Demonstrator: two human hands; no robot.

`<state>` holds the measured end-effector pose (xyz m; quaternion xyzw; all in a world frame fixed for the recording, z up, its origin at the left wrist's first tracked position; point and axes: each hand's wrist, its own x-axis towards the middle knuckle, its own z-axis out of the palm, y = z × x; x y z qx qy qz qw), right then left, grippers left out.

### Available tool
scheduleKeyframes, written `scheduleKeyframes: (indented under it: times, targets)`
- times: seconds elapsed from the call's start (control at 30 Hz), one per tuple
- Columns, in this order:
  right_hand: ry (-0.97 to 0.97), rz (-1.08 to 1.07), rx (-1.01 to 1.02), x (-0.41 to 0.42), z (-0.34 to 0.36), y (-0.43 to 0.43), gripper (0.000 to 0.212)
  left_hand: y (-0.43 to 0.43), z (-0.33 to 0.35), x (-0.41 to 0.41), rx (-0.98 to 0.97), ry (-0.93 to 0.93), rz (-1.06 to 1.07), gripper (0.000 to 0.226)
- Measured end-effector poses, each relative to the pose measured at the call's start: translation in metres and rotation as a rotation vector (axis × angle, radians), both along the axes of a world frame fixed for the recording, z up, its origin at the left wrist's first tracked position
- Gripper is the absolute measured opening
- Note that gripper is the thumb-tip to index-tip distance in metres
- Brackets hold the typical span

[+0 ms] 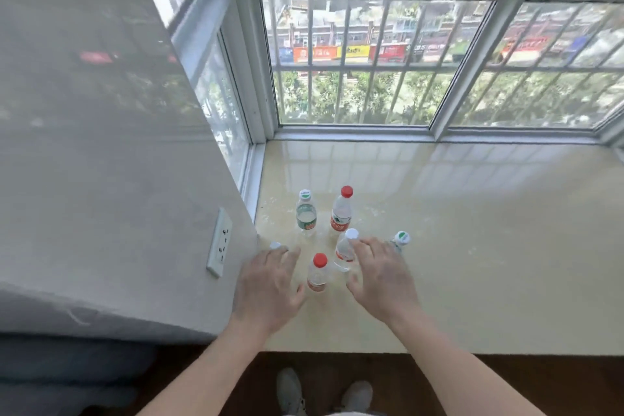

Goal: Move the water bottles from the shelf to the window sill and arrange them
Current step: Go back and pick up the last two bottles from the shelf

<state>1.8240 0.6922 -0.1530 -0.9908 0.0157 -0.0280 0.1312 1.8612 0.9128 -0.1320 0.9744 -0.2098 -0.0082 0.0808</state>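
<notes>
Several water bottles stand on the cream window sill. At the back are a green-label bottle and a taller red-cap bottle. A small red-cap bottle stands between my hands. A white-cap bottle leans just left of my right hand, whose spread fingers touch or nearly touch it. Behind that hand, a green-and-white cap shows. My left hand is spread open over another white-cap bottle, mostly hidden.
A white wall with a socket bounds the sill on the left. Window panes with bars close the back. The sill stretches wide to the right. My feet are on the dark floor below the front edge.
</notes>
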Motion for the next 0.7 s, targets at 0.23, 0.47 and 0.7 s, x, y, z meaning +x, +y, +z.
scheduleKeyframes:
  times: [0.23, 0.47, 0.7]
  targets:
    - [-0.238, -0.025, -0.093, 0.064, 0.104, -0.036, 0.054, -0.038, 0.092, 0.075, -0.052, -0.255, -0.055, 0.06]
    - [-0.291, -0.089, -0.157, 0.084, 0.165, -0.071, 0.052, -0.094, 0.145, 0.108, -0.078, -0.354, -0.147, 0.065]
    - [-0.306, -0.225, -0.181, 0.061, 0.185, -0.12, 0.054, -0.162, 0.16, 0.115, -0.139, -0.383, -0.291, 0.063]
